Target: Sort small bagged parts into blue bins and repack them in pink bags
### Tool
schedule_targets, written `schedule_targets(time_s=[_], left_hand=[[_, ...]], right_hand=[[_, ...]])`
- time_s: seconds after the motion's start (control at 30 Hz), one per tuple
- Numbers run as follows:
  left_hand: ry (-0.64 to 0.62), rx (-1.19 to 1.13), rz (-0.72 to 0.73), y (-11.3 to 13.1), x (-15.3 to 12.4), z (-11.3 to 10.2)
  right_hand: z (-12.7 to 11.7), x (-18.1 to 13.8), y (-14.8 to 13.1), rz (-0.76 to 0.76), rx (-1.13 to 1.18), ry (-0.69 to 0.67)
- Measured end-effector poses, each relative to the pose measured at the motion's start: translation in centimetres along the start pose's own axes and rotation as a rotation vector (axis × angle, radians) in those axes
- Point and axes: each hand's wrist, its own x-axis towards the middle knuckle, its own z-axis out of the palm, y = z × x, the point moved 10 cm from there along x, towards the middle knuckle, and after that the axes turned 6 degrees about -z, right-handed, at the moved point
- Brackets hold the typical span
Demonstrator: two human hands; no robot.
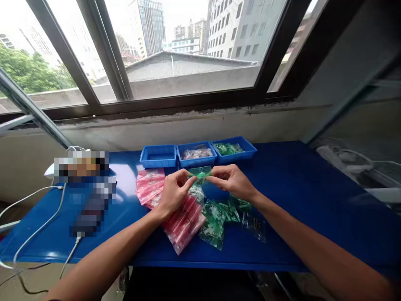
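Note:
Both my hands meet above the blue table, pinching a small green-tinted plastic bag (199,174) between fingers and thumbs. My left hand (173,194) holds one side of it, and my right hand (230,182) holds the other. Below my left wrist lies a fanned stack of pink-red plastic bags (184,223), with more of them (149,186) to its left. Green-printed bags (214,223) lie under and in front of my right hand. Nearby is a small transparent bag (254,228) holding thin parts.
Three blue plastic trays stand along the window wall: one (158,161) on the left, one (197,163) holding clear-red bags, and one (234,156) holding green bags. The blue table (282,200) extends right. White cables and pixelated objects lie left.

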Motion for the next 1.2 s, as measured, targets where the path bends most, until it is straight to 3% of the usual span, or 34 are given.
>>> schedule_targets(time_s=[0.17, 0.43, 0.67, 0.87, 1.03, 1.2], left_hand=[[-0.001, -0.003, 0.004, 0.2, -0.1, 0.0], [-0.014, -0.086, -0.008, 0.0, -0.1, 0.0], [0.051, -0.010, 0.163, 1.5, -0.3, -0.8], [0.058, 0.000, 0.184, 1.7, -0.5, -1.0], [0.054, -0.011, 0.136, 1.5, -0.4, -0.9], [-0.024, -0.092, -0.039, 0.2, -0.2, 0.0]], right_hand=[[0.1, -0.1, 0.8, 0.053, 0.026, -0.045], [-0.2, 0.0, 1.1, -0.002, 0.058, 0.017], [-1.1, -0.7, -1.6, -0.268, -0.183, 0.151], [-0.9, -1.0, -2.2, -0.338, -0.214, 0.150], [-0.9, -0.8, -1.9, -0.260, -0.189, 0.144], [-0.5, -0.5, -1.2, -0.128, -0.144, 0.093]])
